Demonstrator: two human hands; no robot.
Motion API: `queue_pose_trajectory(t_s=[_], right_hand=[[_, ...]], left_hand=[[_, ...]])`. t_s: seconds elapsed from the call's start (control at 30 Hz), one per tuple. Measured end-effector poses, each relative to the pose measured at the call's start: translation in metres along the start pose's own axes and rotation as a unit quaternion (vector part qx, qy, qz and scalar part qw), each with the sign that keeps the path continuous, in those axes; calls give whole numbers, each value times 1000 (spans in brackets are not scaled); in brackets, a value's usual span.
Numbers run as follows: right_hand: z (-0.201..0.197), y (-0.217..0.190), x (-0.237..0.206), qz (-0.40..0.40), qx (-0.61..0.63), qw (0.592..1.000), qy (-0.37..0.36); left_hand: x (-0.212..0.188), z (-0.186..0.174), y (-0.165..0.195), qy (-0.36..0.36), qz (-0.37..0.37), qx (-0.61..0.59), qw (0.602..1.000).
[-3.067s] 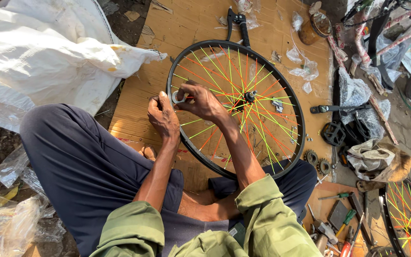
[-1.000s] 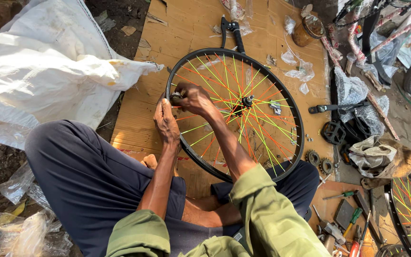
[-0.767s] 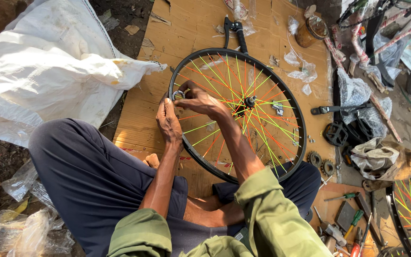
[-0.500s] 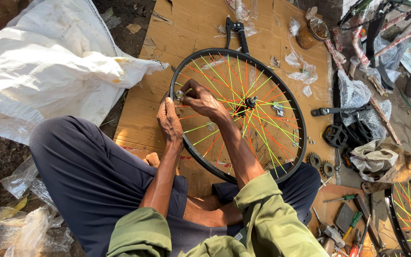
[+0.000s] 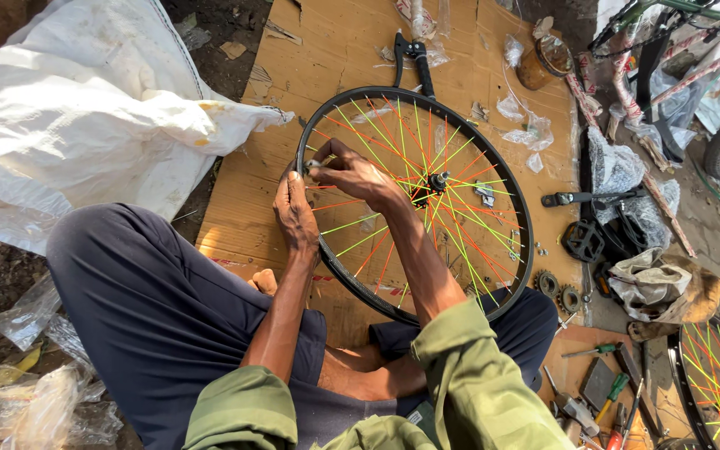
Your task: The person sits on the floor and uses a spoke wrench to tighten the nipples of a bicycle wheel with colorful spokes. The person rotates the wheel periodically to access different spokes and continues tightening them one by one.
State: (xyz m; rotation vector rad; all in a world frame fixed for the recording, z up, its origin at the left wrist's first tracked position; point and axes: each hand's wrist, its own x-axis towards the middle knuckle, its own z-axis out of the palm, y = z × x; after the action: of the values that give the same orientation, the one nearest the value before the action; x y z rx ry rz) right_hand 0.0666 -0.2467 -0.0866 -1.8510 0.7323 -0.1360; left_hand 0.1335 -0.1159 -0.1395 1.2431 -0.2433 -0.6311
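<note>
Head view: left hand (image 5: 295,208) and right hand (image 5: 353,173) meet at the rim of a bicycle wheel (image 5: 468,283), fingers pinched together on a small metal tool (image 5: 313,165). Wheel lies flat on cardboard (image 5: 243,200) under both hands. White sack (image 5: 85,125) left of left hand.

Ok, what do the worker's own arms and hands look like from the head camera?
Both forearms are bare below olive-green sleeves pushed up near the elbows. The left hand and right hand wear no gloves; no rings or watch show.
</note>
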Motion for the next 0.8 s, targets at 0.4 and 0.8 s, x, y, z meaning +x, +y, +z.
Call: queue_pose_trajectory(t_s=[0.4,0.8], right_hand=[[15,3,9,63,-96,993,9],[19,-1,19,142,-256,956,-12]], left_hand=[[3,-2,-13,-4,-7,38,999],[4,-2,-18,-5,42,20,999]])
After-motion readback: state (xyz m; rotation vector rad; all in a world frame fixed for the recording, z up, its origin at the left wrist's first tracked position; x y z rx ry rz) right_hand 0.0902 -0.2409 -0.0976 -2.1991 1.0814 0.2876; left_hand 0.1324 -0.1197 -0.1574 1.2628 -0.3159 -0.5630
